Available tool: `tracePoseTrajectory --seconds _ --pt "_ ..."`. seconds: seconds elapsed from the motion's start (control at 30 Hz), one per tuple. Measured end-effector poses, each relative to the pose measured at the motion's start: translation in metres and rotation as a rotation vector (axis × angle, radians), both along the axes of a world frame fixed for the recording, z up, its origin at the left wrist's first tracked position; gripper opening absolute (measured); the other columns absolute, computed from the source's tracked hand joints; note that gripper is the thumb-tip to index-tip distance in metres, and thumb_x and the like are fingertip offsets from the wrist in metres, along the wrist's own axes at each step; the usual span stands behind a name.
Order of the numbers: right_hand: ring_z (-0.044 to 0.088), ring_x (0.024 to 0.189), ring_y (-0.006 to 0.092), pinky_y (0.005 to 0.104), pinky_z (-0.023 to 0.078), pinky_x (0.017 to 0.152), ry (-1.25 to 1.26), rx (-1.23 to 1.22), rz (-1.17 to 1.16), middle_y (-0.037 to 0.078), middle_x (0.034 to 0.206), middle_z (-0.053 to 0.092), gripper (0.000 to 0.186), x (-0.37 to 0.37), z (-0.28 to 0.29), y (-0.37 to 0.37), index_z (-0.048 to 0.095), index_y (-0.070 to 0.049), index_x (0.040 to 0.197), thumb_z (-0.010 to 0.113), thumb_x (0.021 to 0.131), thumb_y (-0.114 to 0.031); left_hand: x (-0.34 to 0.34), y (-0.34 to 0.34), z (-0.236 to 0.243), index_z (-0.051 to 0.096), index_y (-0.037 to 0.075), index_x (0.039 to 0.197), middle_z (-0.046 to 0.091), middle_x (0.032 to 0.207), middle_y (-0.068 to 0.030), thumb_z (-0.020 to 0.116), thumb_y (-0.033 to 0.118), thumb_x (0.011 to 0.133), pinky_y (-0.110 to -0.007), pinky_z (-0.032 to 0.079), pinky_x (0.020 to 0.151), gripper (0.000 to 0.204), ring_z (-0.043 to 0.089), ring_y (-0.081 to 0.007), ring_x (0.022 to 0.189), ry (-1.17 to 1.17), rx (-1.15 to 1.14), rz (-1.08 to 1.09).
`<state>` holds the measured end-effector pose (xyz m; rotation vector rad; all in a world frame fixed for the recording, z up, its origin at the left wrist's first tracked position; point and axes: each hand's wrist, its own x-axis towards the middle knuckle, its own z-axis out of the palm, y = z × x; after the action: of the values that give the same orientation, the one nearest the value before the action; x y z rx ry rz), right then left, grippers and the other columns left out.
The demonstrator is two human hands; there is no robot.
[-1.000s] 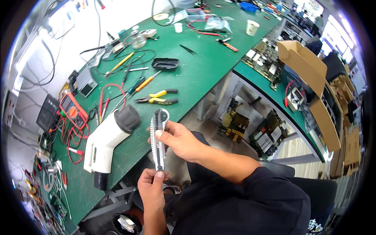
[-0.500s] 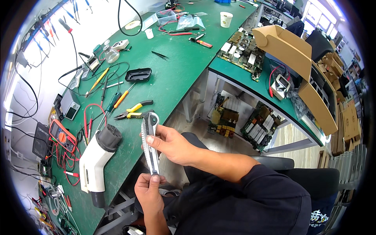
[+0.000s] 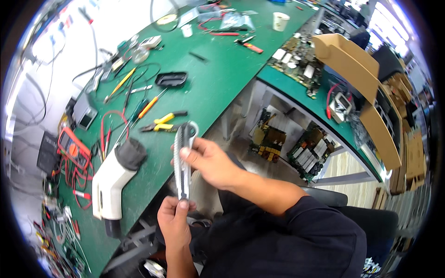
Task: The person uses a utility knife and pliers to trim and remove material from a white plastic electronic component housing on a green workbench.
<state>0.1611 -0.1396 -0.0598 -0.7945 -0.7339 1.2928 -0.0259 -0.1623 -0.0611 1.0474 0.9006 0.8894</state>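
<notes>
A grey utility knife [image 3: 179, 172] with a black slider stands nearly upright in the picture, just off the bench's near edge. My right hand [image 3: 211, 162] is closed around its upper half, thumb pressed along the body. Lower down, my left hand [image 3: 174, 224] pinches the bottom end between thumb and fingers. Beside the knife on the bench lie pliers with yellow-and-black handles [image 3: 165, 126]. To the left rests a white, bent charging-plug handle [image 3: 107, 192] with black ends. Whether the blade is out cannot be made out.
On the green bench [image 3: 208, 88] are a black tray [image 3: 171, 79], screwdrivers [image 3: 149, 107], a red multimeter [image 3: 74, 148] and tangled leads. A paper cup [image 3: 280, 21] stands farther back. To the right, a second table holds circuit boards [image 3: 296, 62] and an open cardboard box [image 3: 350, 60].
The whole view has shifted slightly, so bench items appear a little to the right at the top. Both hands keep their grip on the utility knife, which sits a bit more upright.
</notes>
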Motion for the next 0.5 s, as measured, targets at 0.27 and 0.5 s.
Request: tracePoseTrajectory --seconds 0.27,0.5 --pt "0.067 0.093 0.0177 0.033 0.056 0.082 0.068 -0.009 0.019 0.013 0.103 0.068 0.047 -0.001 0.01 -0.003 0.057 0.002 0.125 0.043 0.106 -0.039 -0.008 -0.001 0.002 0.058 0.0 0.091 0.07 0.086 -0.0097 0.07 0.022 0.095 -0.028 0.053 0.078 0.025 0.064 -0.0125 0.078 0.0 0.018 -0.038" --pt "0.067 0.096 0.019 0.0337 0.057 0.081 0.049 -0.006 -0.002 0.012 0.106 0.067 0.048 -0.005 0.016 -0.003 0.057 0.002 0.125 0.046 0.105 -0.04 -0.013 -0.005 0.004 0.059 -0.001 0.092 0.07 0.086 -0.01 0.07 0.022 0.094 -0.028 0.053 0.079 0.026 0.064 -0.0125 0.079 -0.023 0.014 -0.034"
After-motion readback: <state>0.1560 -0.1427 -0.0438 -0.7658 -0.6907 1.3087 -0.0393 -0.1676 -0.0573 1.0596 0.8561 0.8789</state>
